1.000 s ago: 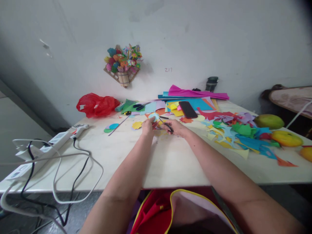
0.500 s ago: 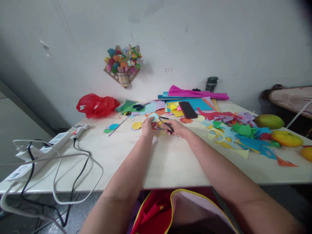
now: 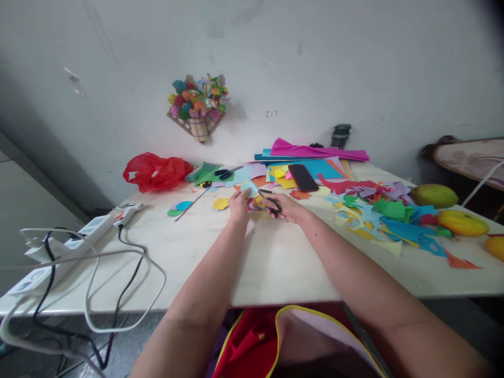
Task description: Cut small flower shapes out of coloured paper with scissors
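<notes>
My right hand (image 3: 284, 207) is closed around the black handles of a pair of scissors (image 3: 273, 203), whose blades point up and to the left. Across from it, my left hand (image 3: 239, 203) pinches a small light blue paper piece (image 3: 248, 188) beside the blades. Whether the blades touch the paper I cannot tell. A yellow scalloped paper flower (image 3: 221, 203) lies just left of my left hand. Past my right hand rests an orange paper flower (image 3: 300, 195). Small coloured paper pieces partly show between the two hands.
A phone (image 3: 303, 178) lies on coloured sheets behind my hands. Paper scraps (image 3: 394, 210) and mangoes (image 3: 434, 195) fill the right side. Left are a power strip (image 3: 84, 233) with loose cables, a red plastic bag (image 3: 157, 171) and a second pair of scissors (image 3: 227, 172).
The scissors have shifted very slightly, their blades a little farther right of the left fingers. Both hands stay in nearly the same place, and the whole view has moved slightly.
</notes>
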Tool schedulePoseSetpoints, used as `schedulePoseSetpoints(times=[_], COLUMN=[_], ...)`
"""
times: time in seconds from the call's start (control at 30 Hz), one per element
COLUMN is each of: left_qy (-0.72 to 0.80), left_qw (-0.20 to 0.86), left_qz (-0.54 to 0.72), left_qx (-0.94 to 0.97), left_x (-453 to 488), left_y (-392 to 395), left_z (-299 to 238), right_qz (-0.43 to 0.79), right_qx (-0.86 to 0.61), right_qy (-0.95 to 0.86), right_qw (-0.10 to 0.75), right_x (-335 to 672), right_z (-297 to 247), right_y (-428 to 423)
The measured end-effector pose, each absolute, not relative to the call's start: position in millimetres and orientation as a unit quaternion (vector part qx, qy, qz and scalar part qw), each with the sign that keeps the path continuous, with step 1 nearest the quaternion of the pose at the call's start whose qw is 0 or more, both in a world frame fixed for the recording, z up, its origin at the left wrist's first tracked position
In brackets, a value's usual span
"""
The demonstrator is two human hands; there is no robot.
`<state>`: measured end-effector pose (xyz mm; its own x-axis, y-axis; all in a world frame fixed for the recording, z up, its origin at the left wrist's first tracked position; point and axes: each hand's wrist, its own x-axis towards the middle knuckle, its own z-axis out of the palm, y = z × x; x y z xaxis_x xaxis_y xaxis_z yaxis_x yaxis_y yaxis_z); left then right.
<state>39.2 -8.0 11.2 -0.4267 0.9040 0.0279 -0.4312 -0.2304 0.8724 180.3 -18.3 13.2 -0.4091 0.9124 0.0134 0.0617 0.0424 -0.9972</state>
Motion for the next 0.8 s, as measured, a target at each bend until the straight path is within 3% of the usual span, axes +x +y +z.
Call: schedulePoseSetpoints(times=[0.8], left_qy=[0.402], left_qw=[0.483], left_qz=[0.755], left_qx=[0.189], left_x=[65], left_y=[-17], left_z=[14], right_qz=[0.561], right_qx=[-0.355], right_qy=[-0.605], right_qw=[0.44], right_x=[169], right_z=[3], right_y=[-19])
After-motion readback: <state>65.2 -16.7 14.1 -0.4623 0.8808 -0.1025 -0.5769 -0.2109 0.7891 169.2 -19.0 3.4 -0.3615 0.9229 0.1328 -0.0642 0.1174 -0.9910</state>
